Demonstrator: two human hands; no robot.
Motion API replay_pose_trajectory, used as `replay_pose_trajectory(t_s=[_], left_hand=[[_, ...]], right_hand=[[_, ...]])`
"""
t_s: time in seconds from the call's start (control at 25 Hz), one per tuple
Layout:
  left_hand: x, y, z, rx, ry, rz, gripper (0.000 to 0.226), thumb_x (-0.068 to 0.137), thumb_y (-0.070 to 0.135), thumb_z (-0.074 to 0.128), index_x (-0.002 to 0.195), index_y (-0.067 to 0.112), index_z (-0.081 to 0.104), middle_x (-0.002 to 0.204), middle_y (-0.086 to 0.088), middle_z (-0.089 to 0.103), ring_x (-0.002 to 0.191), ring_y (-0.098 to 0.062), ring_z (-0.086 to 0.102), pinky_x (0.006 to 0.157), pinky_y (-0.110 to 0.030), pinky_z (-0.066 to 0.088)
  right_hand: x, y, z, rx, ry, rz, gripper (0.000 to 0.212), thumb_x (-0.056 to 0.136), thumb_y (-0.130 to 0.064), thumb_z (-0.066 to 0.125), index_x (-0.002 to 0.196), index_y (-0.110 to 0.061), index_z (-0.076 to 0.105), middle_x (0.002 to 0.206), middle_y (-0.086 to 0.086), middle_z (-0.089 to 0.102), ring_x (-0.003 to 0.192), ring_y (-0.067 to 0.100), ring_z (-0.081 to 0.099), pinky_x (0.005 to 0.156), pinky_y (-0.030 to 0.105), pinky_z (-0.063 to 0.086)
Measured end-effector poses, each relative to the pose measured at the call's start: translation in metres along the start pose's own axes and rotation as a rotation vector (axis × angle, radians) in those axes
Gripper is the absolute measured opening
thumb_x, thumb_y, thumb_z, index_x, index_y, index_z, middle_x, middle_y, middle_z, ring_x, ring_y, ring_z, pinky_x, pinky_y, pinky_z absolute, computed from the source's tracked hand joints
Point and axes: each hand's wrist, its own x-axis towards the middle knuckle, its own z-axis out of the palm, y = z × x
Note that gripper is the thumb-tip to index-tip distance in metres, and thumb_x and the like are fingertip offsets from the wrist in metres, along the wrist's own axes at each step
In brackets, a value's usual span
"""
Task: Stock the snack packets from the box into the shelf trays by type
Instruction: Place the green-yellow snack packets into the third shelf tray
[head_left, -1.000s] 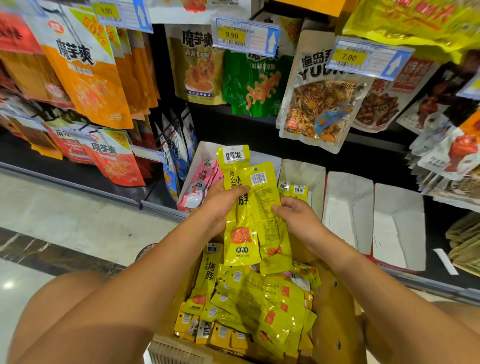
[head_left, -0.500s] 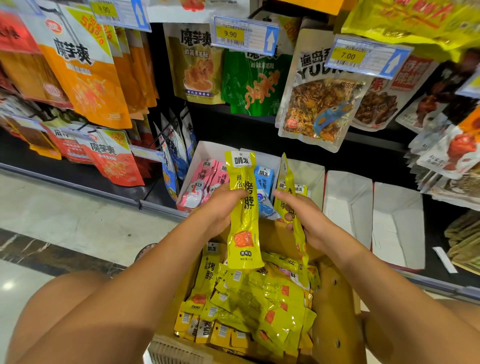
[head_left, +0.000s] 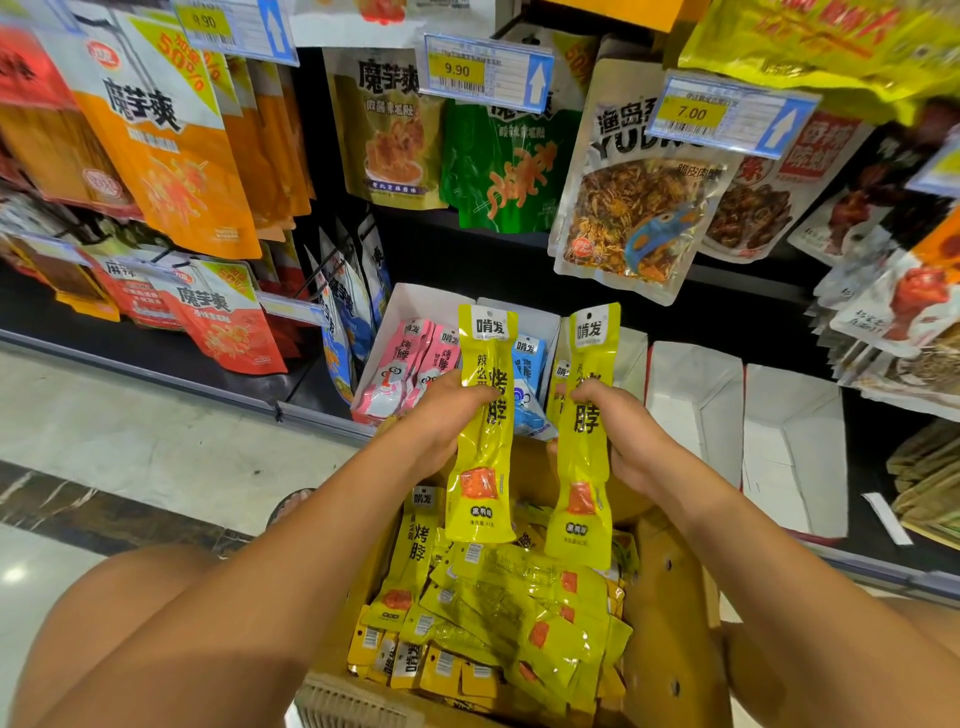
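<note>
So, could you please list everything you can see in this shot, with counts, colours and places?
left-hand packet: one, yellow, upright above the box
right-hand packet: one, yellow, upright beside it
loose packets: many, yellow, piled in the box
box: one, brown cardboard, bottom centre
pink packets: several, pink, leftmost white tray
blue packets: a few, blue, next tray
tray packets: a few, yellow, third tray
empty trays: two, white, right of those
hanging bags: many, orange, green, clear, on pegs above
price tags: three readable, yellow in blue frames, top
left hand: grips left-hand packet
right hand: grips right-hand packet
</note>
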Motion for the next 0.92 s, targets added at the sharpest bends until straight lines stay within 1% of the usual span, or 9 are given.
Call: replay_pose_trajectory(t_s=[0.16, 0.28, 0.36, 0.44, 0.52, 0.6, 0.72, 0.84, 0.92], left_hand=[[-0.005, 0.002, 0.005, 0.001, -0.033, -0.007, 0.045, 0.090, 0.023, 0.077, 0.129, 0.020, 0.054, 0.138, 0.006, 0.056, 0.134, -0.019, 0.048, 0.118, -0.043, 0.035], [-0.007, -0.002, 0.009, -0.016, -0.080, -0.038, 0.090, 0.067, 0.045, 0.093, 0.142, 0.019, 0.051, 0.143, 0.005, 0.059, 0.133, -0.022, 0.054, 0.117, -0.049, 0.038], [-0.007, -0.003, 0.011, -0.044, -0.102, -0.042, 0.071, 0.071, 0.033, 0.092, 0.133, 0.018, 0.061, 0.126, -0.003, 0.072, 0.121, -0.025, 0.066, 0.110, -0.052, 0.047], [-0.008, -0.002, 0.013, -0.030, -0.089, -0.054, 0.044, 0.086, 0.011, 0.080, 0.127, 0.014, 0.063, 0.115, -0.008, 0.076, 0.108, -0.025, 0.073, 0.098, -0.047, 0.057], [-0.007, -0.002, 0.017, -0.024, -0.071, -0.036, 0.033, 0.091, 0.000, 0.073, 0.119, 0.014, 0.065, 0.106, -0.007, 0.077, 0.086, -0.012, 0.076, 0.072, -0.028, 0.062], [-0.008, 0.001, 0.021, -0.025, -0.037, -0.006, 0.027, 0.092, -0.003, 0.070, 0.110, 0.016, 0.065, 0.100, -0.003, 0.075, 0.067, -0.001, 0.073, 0.054, -0.018, 0.055], [-0.010, 0.007, 0.025, -0.038, -0.008, 0.002, 0.027, 0.092, -0.004, 0.069, 0.101, 0.021, 0.062, 0.108, -0.009, 0.074, 0.060, 0.001, 0.071, 0.049, -0.017, 0.053], [-0.009, 0.009, 0.030, 0.015, -0.013, -0.016, 0.025, 0.093, -0.001, 0.070, 0.102, 0.021, 0.061, 0.101, -0.003, 0.072, 0.061, 0.002, 0.069, 0.047, -0.014, 0.050], [-0.006, 0.010, 0.032, 0.063, -0.012, -0.030, 0.027, 0.093, 0.002, 0.071, 0.114, 0.017, 0.061, 0.105, -0.003, 0.072, 0.074, -0.005, 0.068, 0.047, -0.013, 0.050]], right_hand=[[0.003, 0.004, 0.002, -0.044, 0.037, -0.161, 0.032, 0.088, -0.022, 0.074, 0.117, -0.013, 0.067, 0.109, 0.005, 0.076, 0.105, 0.027, 0.071, 0.100, 0.054, 0.051], [0.008, 0.011, 0.005, 0.017, 0.056, -0.162, 0.026, 0.092, -0.022, 0.069, 0.115, -0.009, 0.069, 0.110, 0.008, 0.075, 0.108, 0.027, 0.069, 0.103, 0.052, 0.049], [0.011, 0.014, 0.007, 0.106, 0.068, -0.132, 0.031, 0.092, -0.020, 0.068, 0.120, -0.007, 0.067, 0.113, 0.011, 0.074, 0.109, 0.029, 0.068, 0.103, 0.051, 0.050], [0.009, 0.013, 0.009, 0.155, 0.077, -0.127, 0.028, 0.094, -0.013, 0.066, 0.120, -0.003, 0.065, 0.110, 0.014, 0.074, 0.098, 0.023, 0.072, 0.087, 0.043, 0.058], [0.007, 0.013, 0.007, 0.124, 0.109, -0.137, 0.026, 0.093, -0.013, 0.068, 0.117, -0.005, 0.065, 0.106, 0.011, 0.074, 0.086, 0.016, 0.073, 0.072, 0.036, 0.060], [0.007, 0.012, 0.003, 0.032, 0.130, -0.124, 0.029, 0.091, -0.017, 0.073, 0.117, -0.009, 0.066, 0.109, 0.009, 0.074, 0.089, 0.017, 0.072, 0.077, 0.042, 0.061], [0.006, 0.012, -0.002, -0.119, 0.125, -0.096, 0.022, 0.091, -0.018, 0.072, 0.111, -0.012, 0.068, 0.106, 0.008, 0.075, 0.087, 0.019, 0.070, 0.084, 0.042, 0.058], [0.002, 0.008, -0.010, -0.184, 0.162, -0.106, 0.013, 0.091, -0.016, 0.072, 0.101, -0.017, 0.064, 0.089, -0.001, 0.070, 0.072, 0.010, 0.063, 0.060, 0.020, 0.052], [0.007, 0.005, -0.025, -0.226, 0.207, -0.099, 0.017, 0.091, -0.015, 0.072, 0.105, -0.017, 0.063, 0.086, -0.002, 0.066, 0.069, 0.009, 0.057, 0.053, 0.017, 0.045]])
